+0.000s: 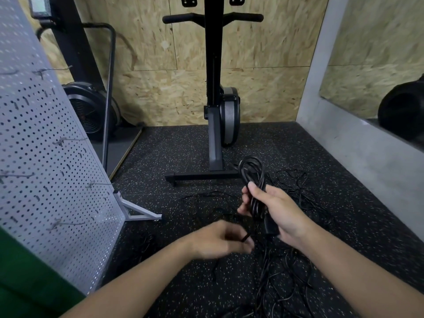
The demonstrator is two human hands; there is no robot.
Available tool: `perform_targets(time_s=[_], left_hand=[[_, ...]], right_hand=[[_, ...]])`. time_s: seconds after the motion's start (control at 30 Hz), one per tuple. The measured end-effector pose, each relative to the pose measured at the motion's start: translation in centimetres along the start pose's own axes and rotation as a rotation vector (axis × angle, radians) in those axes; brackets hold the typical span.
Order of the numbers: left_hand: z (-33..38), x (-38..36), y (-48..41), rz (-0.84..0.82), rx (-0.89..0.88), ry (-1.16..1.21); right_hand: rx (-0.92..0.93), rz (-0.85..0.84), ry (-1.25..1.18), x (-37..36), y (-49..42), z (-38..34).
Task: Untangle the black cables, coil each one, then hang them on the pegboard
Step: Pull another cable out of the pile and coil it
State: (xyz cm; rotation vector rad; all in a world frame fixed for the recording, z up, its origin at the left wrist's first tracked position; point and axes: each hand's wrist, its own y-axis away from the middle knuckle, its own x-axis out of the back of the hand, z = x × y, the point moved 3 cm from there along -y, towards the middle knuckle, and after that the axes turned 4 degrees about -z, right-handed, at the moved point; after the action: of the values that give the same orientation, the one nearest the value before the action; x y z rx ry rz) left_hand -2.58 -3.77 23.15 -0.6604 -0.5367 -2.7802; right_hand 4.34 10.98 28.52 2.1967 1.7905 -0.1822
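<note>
Presently in hand: coiling one cable. By my reckoning the job is early, since most of the cable lies in a heap and nothing black hangs on the board.
Right hand: the right hand (275,210) has its fingers and thumb wrapped round the waist of a half-made coil of thick black cable (252,177). The loops stand up above the fist and a black plug block (270,226) sits low against the palm.
Left hand: the left hand (220,239) is blurred, its fingertips pinched on a black strand (245,237) just under the coil. I cannot tell whether that strand is this cable's own tail.
Other cables: a tangle of thin black cables (282,283) sprawls on the black speckled rubber floor (183,152), under and beyond both hands.
Pegboard: the grey perforated metal pegboard (46,157) stands to the person's left, with wire hooks (68,140) jutting from it.
Next move: probably lay the pinched strand round into the coil without dragging the heap along, then secure it.
Edges: the pegboard's pale angled foot (142,214) juts toward the tangle. The base bar of a black upright exercise machine (215,111) lies just behind the coil, and a grey concrete ledge (355,145) hems in the right.
Open room: leftward from the hands to the hooks there is only floor and a few stray strands.
</note>
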Motion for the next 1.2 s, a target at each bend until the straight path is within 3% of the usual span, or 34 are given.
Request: perform_targets(time_s=[0.1,0.2,0.3,0.37,0.47,0.6,0.73,1.07,1.2], left_hand=[[-0.3,0.3,-0.2,0.076,0.017,-0.18],[0.4,1.6,-0.1,0.234,-0.079,-0.332],[1.9,2.0,0.2,0.374,-0.259,-0.558],[2.8,2.7,0.8,0.464,-0.35,-0.64],[2.6,4.3,1.8,0.568,-0.331,-0.522],[2.0,5.2,2.2,0.659,-0.378,-0.414],[1.8,5.3,2.0,0.636,-0.405,-0.308],[-1.8,6.6,2.8,0.385,-0.068,0.035],[-3.1,6.6,2.5,0.361,-0.054,-0.015]], right_hand=[[0.037,0.178,0.081,1.7,-0.4,-0.2],[-0.021,0.364,0.477,3.6,-0.5,-0.1],[-0.168,0.249,0.98,3.7,-0.5,0.5],[-0.21,0.104,1.162,2.9,-0.4,0.9],[-0.26,-0.075,1.172,1.6,0.2,1.3],[-0.345,-0.28,0.851,0.9,0.9,1.9],[-0.307,-0.402,0.955,0.6,0.7,2.7],[-0.16,-0.265,0.995,1.4,0.6,2.1],[-0.118,-0.277,0.994,1.1,0.7,1.2]])
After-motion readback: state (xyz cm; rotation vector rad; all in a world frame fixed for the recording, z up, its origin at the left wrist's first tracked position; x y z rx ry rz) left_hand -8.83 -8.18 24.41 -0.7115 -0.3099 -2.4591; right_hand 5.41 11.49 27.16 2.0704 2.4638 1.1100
